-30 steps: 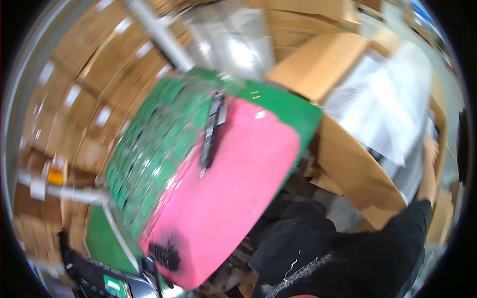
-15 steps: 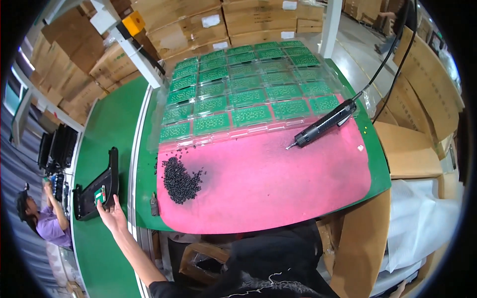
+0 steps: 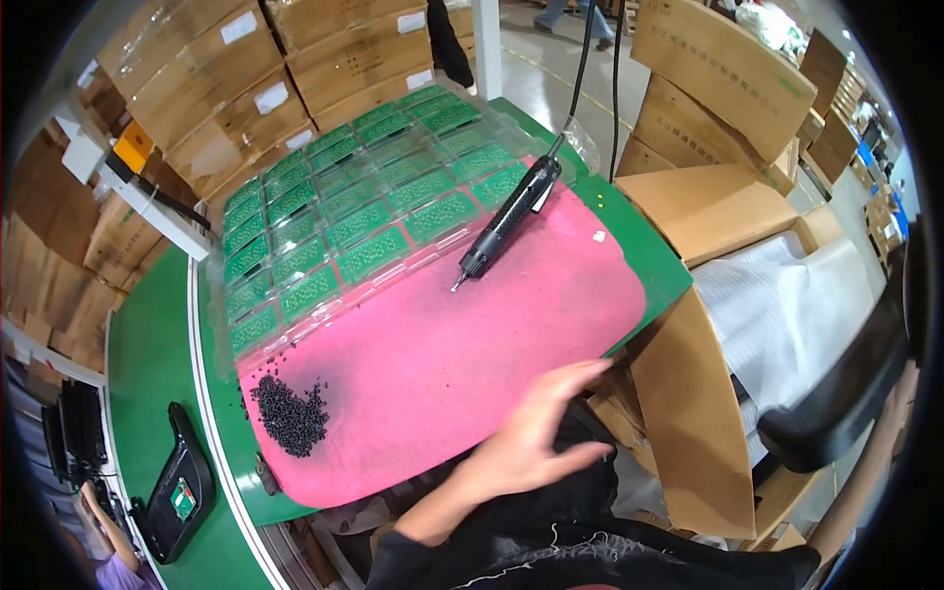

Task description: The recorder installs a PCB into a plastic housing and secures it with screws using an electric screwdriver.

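Note:
My left hand [image 3: 521, 447] is over the near edge of the pink mat [image 3: 472, 364], a little blurred, with its fingers apart and nothing in it. At the far right my right hand [image 3: 902, 391] grips a dark, curved black plastic housing [image 3: 836, 403], beside an open cardboard box [image 3: 693, 423]; most of its fingers are hidden in the rim shadow. On the green belt [image 3: 147, 369] at left lies another black housing [image 3: 179, 497] with a small green circuit board [image 3: 183, 500] inside. A black electric screwdriver [image 3: 506, 221] rests on the mat.
A pile of small black screws [image 3: 290, 415] sits on the mat's left side. Clear trays of green circuit boards [image 3: 369, 226] cover the table's far part. White foam sheeting [image 3: 787, 324] fills the box. Cardboard cartons [image 3: 344, 49] stand behind; a co-worker's arm [image 3: 103, 521] shows at lower left.
The view has turned right. My left hand has left the housing on the belt and moved right to the mat's near edge. My right hand, holding a black housing, has come into view.

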{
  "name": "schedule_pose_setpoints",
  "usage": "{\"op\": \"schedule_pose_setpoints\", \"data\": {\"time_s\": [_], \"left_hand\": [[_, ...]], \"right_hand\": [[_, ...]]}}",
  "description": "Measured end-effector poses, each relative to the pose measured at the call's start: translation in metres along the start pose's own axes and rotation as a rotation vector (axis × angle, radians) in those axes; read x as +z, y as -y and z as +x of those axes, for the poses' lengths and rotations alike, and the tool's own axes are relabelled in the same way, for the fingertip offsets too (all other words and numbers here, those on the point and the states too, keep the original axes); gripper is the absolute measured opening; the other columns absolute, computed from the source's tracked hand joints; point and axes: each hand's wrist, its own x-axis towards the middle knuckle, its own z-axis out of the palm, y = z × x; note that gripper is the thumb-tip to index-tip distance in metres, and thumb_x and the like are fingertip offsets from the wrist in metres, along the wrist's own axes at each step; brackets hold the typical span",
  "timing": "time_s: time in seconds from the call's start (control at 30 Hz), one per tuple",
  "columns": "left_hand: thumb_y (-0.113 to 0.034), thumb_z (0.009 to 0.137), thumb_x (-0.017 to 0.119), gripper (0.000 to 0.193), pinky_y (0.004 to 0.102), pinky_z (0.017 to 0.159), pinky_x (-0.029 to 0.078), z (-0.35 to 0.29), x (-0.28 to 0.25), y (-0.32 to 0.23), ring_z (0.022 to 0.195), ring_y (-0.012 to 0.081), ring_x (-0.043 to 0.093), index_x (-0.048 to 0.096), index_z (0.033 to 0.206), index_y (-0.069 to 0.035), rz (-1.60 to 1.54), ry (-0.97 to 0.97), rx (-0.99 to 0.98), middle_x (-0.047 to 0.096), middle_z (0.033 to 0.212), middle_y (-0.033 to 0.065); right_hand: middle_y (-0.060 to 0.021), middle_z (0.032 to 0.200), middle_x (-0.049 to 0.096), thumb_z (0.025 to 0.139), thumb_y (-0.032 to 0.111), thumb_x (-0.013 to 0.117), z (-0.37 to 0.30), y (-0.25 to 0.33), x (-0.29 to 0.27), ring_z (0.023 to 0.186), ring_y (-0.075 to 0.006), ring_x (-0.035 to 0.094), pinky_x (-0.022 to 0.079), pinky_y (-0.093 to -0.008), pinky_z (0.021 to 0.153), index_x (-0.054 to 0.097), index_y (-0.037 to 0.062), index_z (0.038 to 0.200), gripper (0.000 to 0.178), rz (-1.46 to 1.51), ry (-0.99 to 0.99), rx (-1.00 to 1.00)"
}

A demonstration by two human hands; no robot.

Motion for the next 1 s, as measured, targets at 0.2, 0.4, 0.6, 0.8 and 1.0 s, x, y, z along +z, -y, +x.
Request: {"op": "schedule_pose_setpoints", "data": {"time_s": [0.2,0.4,0.6,0.8,1.0], "left_hand": [[-0.005,0.072,0.079,0.096,0.0510,0.113,0.035,0.031,0.074,-0.007,0.140,0.0489,0.035,0.025,0.151,0.002,-0.086,-0.038,0.535,0.028,0.155,0.0311],[-0.014,0.073,0.064,0.079,0.0403,0.110,0.040,-0.056,-0.016,-0.026,0.129,0.0303,0.052,0.038,0.145,0.006,-0.401,-0.732,-0.214,0.052,0.137,0.0200],[-0.012,0.069,0.066,0.074,0.0355,0.094,0.050,-0.117,-0.097,-0.035,0.106,0.0243,0.062,0.046,0.139,0.003,-0.708,-0.747,-0.574,0.063,0.120,0.0146],[-0.025,0.085,0.068,0.036,0.0401,0.082,0.051,-0.109,-0.150,-0.047,0.091,0.0271,0.064,0.068,0.112,-0.002,1.002,-0.469,-0.645,0.065,0.095,0.0136],[-0.028,0.084,0.072,0.037,0.0440,0.091,0.049,-0.057,-0.165,-0.001,0.106,0.0335,0.059,0.064,0.111,-0.003,1.096,-0.177,-0.297,0.064,0.104,0.0131]], "right_hand": [[-0.0105,0.139,0.053,0.103,0.035,0.053,-0.119,0.010,0.117,0.117,-0.0187,0.059,0.046,-0.0356,0.103,0.048,0.0033,0.142,0.051,0.316,0.658,0.081],[-0.0179,0.142,0.051,0.057,0.030,0.086,-0.219,0.074,0.231,0.119,-0.0301,0.058,0.043,-0.0486,0.101,0.061,0.0013,0.125,0.078,-0.210,1.384,-1.550],[-0.0075,0.106,0.067,0.070,0.014,0.063,-0.262,0.005,0.271,0.088,-0.0223,0.062,0.048,-0.0386,0.085,0.064,0.0065,0.079,0.012,0.114,1.413,-1.771],[-0.0030,0.082,0.059,0.080,0.022,0.069,-0.316,-0.001,0.312,0.074,-0.0216,0.057,0.046,-0.0350,0.071,0.056,0.0101,0.072,0.020,0.152,1.735,-1.612],[-0.0125,0.078,0.060,0.084,0.017,0.066,-0.355,0.029,0.426,0.080,-0.0331,0.060,0.046,-0.0444,0.072,0.059,0.0041,0.077,0.016,0.219,1.380,-1.357]]}}
